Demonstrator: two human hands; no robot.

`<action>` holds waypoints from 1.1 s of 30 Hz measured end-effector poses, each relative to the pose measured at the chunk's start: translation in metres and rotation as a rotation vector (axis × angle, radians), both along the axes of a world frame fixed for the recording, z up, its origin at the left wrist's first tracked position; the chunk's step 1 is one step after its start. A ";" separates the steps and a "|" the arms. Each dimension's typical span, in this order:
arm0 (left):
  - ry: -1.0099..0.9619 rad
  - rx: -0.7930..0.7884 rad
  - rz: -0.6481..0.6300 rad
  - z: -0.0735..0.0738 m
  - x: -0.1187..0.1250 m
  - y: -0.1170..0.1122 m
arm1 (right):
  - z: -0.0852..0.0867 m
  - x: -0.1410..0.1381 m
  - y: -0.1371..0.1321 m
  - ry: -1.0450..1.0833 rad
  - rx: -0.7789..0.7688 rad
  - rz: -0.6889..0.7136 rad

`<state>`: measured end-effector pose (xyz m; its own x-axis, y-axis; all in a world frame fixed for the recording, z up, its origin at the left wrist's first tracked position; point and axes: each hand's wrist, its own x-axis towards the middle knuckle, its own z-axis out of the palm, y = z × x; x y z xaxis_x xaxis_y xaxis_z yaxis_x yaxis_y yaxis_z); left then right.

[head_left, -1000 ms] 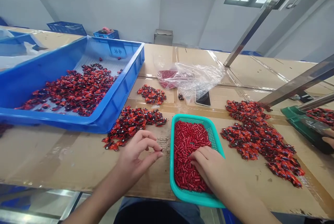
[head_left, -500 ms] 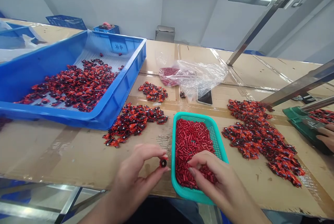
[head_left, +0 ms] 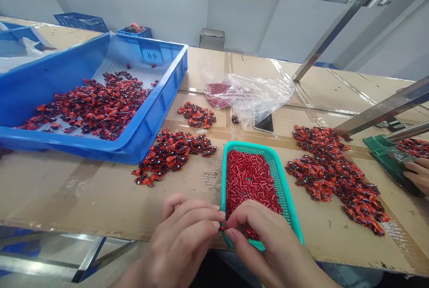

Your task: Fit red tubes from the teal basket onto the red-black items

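Note:
In front of the basket's near left corner, my left hand (head_left: 189,236) is closed in a pinch on a small black part with red wire (head_left: 221,227), mostly covered by the fingers. My right hand (head_left: 264,236) meets it there with thumb and forefinger pressed together; whatever lies between those tips is too small and hidden to name. Beneath the right hand is a green plastic basket (head_left: 248,146) full of short dark red tubes (head_left: 251,176). Piles of black parts with orange-red wires lie to the left (head_left: 174,154) and right (head_left: 335,180) of the basket.
A big blue tray (head_left: 134,147) of similar parts stands at left. Behind the basket are a smaller pile (head_left: 197,115), a clear plastic bag (head_left: 264,93) and a phone (head_left: 264,122). Metal posts (head_left: 378,109) rise at right, near another person's hand (head_left: 418,174) by a green container (head_left: 385,158).
My hands have come together at the basket's near left edge. The right hand moved left from above the tubes, and the left hand turned, its fingers now covering most of the black part.

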<state>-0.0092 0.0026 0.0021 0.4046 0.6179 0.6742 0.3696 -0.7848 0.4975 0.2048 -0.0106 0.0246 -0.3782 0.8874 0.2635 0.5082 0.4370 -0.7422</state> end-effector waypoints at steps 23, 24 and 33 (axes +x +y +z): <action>-0.031 -0.118 0.179 0.014 0.021 -0.025 | -0.016 -0.017 -0.003 0.780 -0.799 0.170; -0.048 -0.112 0.158 0.016 0.021 -0.024 | -0.018 -0.018 -0.003 0.822 -0.834 0.159; -0.215 -0.214 0.094 0.008 0.022 -0.021 | -0.021 -0.008 -0.010 0.802 -0.863 0.124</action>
